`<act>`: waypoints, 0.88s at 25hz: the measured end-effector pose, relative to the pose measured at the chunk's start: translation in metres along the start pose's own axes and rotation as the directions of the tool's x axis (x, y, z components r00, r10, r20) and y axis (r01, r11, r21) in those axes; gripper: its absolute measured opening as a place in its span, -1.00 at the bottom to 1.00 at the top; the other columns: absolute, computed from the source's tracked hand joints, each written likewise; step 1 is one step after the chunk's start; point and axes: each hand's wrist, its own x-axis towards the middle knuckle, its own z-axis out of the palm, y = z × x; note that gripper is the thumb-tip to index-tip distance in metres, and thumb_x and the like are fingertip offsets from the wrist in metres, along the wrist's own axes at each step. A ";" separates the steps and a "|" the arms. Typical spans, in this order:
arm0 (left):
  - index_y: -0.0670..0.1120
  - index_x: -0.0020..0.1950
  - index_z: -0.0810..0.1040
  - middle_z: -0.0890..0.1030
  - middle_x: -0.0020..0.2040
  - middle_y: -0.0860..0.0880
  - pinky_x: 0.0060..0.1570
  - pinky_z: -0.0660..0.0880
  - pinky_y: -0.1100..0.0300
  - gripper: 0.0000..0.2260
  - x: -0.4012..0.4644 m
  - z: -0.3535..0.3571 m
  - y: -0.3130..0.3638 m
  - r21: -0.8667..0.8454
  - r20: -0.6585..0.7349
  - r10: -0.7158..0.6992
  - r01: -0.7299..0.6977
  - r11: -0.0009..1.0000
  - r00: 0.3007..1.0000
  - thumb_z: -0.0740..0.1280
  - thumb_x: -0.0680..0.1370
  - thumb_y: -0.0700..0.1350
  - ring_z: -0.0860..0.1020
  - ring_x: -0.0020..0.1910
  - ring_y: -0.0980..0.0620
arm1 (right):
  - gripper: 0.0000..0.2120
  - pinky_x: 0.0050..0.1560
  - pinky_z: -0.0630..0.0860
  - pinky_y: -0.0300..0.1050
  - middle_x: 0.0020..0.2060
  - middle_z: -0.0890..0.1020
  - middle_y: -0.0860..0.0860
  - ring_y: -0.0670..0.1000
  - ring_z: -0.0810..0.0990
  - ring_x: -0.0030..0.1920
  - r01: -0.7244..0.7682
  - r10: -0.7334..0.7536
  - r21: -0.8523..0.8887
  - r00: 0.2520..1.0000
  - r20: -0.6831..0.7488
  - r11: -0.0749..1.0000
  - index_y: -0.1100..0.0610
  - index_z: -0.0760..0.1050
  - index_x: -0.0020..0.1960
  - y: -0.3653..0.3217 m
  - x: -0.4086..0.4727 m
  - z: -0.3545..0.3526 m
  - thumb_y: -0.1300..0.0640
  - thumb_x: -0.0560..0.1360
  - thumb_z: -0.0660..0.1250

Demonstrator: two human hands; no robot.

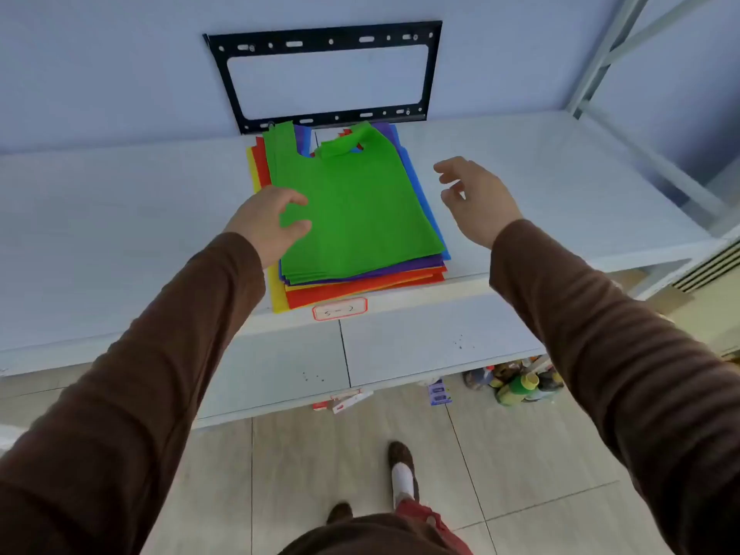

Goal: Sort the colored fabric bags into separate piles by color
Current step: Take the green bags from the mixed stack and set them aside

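A single stack of fabric bags (360, 270) is seen on the white shelf (120, 218), a green bag (360, 210) on top (purple, blue, orange, red and yellow edges show beneath). The left hand (268, 222) is spread over the stack's left edge, apparently touching it, nothing gripped. The right hand (476, 198) is held open beside the stack, empty.

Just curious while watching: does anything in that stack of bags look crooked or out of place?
Slightly. On the top green bag one handle is folded over instead of lying flat, and the colours beneath fan out unevenly at the stack's edges. Nothing looks spilled or torn.
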 end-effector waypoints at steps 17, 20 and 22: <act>0.01 0.35 0.45 0.46 0.38 -0.06 0.41 0.29 -0.05 -0.58 0.100 0.040 -0.026 0.067 0.094 -0.253 0.248 0.967 0.963 0.41 0.50 -0.06 0.41 0.35 -0.09 | -0.57 0.11 0.50 0.01 0.15 0.56 0.12 0.08 0.54 -0.05 -0.146 0.092 0.187 0.958 0.271 0.971 0.21 0.34 0.25 0.055 0.134 0.076 0.16 0.47 0.42; 0.04 0.35 0.45 0.47 0.36 -0.06 0.40 0.30 -0.12 -0.54 0.105 0.044 -0.033 0.128 0.127 -0.253 0.237 0.963 0.959 0.44 0.47 0.00 0.39 0.34 -0.11 | -0.50 0.10 0.50 -0.01 0.15 0.53 0.10 0.08 0.54 -0.01 -0.171 0.105 0.197 0.946 0.307 0.965 0.19 0.31 0.29 0.055 0.137 0.084 0.15 0.45 0.45; 0.05 0.34 0.45 0.46 0.36 -0.07 0.39 0.29 -0.13 -0.52 0.107 0.046 -0.038 0.155 0.132 -0.245 0.224 0.962 0.961 0.45 0.45 0.02 0.37 0.34 -0.12 | -0.47 0.13 0.50 -0.01 0.18 0.53 0.10 0.08 0.53 0.02 -0.186 0.114 0.212 0.943 0.312 0.959 0.17 0.30 0.31 0.052 0.145 0.088 0.15 0.44 0.46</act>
